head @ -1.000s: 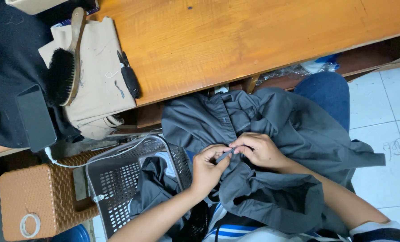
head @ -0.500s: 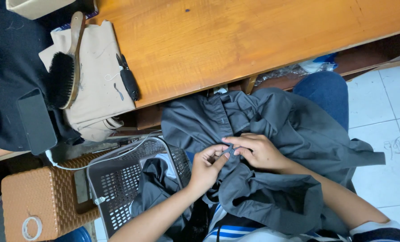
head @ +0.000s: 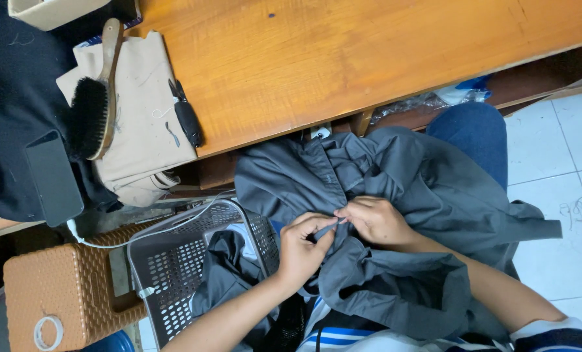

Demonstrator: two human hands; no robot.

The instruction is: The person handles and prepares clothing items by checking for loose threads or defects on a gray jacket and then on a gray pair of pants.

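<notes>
Fabric is where I see the trouble starting: the dark grey garment lies bunched across the lap, just below the edge of the wooden surface, and both hands meet at one spot on its front seam. From my seat I see the left hand pinching a fold, thumb and forefinger closed on the cloth, while the right hand grips the same seam and what looks like a small pale item I cannot make out, possibly a thread or needle. If either pinch loosens, I judge the heavy folds could slide off toward the tiled floor or sag into the grey mesh basket beside the knee. A white cable draped over that basket could snag the cloth.
</notes>
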